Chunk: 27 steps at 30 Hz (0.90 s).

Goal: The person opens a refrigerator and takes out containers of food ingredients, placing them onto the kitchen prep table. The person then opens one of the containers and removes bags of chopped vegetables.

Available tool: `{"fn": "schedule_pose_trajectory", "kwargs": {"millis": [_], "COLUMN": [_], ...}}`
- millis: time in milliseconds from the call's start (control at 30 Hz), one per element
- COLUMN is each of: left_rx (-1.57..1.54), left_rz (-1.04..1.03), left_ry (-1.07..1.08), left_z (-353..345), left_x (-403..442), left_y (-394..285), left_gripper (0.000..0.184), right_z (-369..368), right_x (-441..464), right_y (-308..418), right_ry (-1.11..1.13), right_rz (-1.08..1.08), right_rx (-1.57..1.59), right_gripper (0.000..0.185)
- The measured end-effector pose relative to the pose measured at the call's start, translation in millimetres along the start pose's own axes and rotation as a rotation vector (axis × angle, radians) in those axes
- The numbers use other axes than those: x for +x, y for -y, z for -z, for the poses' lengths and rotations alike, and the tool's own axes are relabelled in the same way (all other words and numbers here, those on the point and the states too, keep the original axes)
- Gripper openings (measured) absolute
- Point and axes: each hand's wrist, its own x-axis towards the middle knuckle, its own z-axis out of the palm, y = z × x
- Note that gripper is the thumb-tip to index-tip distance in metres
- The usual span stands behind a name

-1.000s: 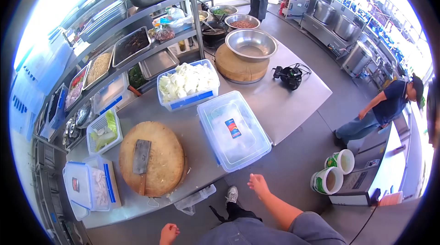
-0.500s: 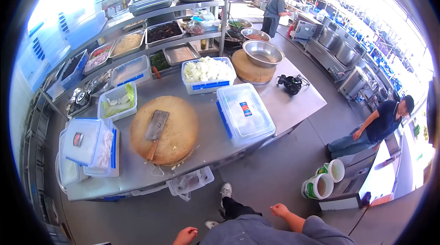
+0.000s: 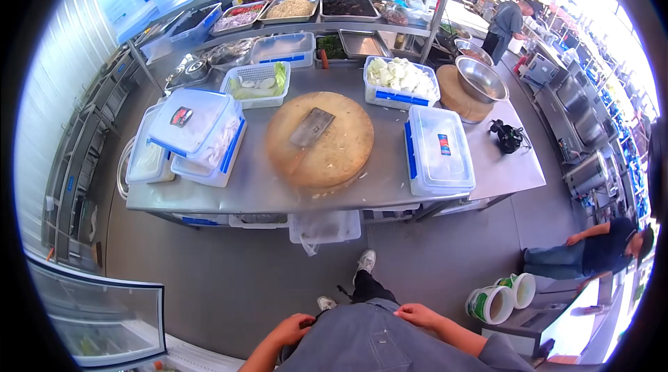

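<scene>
My left hand is at my left hip, fingers curled beside the edge of my grey apron. A dark patch shows by its fingertips; whether it is held I cannot tell. At the apron's other side is my right hand, its fingers bent together against the cloth. What lies within either grip is hidden. In front of me stands a steel table. On it a round wooden chopping board bears a cleaver, lying flat and out of my reach.
Lidded plastic boxes stand left and right of the board. Behind are a basket of vegetables and a box of cut cabbage. Buckets and a person are at right. A glass lid is at lower left.
My view has turned left, so the table appears farther right and the glass lid has come in. Both hands have come in to the apron's sides.
</scene>
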Motion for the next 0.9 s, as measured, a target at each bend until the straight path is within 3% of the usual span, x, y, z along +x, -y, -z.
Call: {"fn": "schedule_pose_trajectory", "kwargs": {"millis": [133,267,333,467,533,567,633,767,867,900], "left_rx": [0.21,0.22,0.404,0.542,0.438,0.438,0.089,-0.007,-0.04,-0.086], "left_rz": [-0.172,-0.108,-0.235,-0.159,-0.386,-0.388,0.102,0.056,0.12,0.138], "left_ry": [-0.256,-0.255,-0.241,-0.18,-0.375,-0.374,-0.188,-0.141,-0.048,-0.048], "left_z": [-18.4,-28.2,-33.3,-37.5,-32.2,-29.7,-16.9,-12.7,5.0,8.9], "left_x": [2.6,5.3,22.3,32.4,23.4,16.4,-2.7,4.4,11.0,12.9], "left_y": [2.5,3.4,37.6,51.0,42.8,33.1,-11.3,4.3,-7.9,-10.5], "left_gripper": [0.034,0.029,0.028,0.024,0.015,0.015,0.017,0.03,0.038,0.041], "right_z": [9.1,2.1,1.5,1.0,-2.2,-2.7,-5.0,-10.6,-12.4,-13.2], "right_x": [-20.9,-29.6,-14.4,19.7,22.1,21.8,11.8,13.7,2.5,2.5], "right_y": [19.8,32.6,21.9,-22.1,-23.6,-22.4,-4.9,-7.4,23.3,27.1], "right_ry": [0.182,0.215,0.208,0.163,0.12,0.117,0.034,-0.01,0.007,0.001], "right_rz": [0.052,-0.018,-0.036,0.064,0.098,0.098,0.082,0.145,0.048,0.063], "right_rx": [0.035,-0.063,-0.053,-0.068,-0.088,-0.087,-0.177,-0.178,-0.266,-0.151], "right_gripper": [0.041,0.043,0.042,0.04,0.038,0.038,0.037,0.037,0.035,0.033]}}
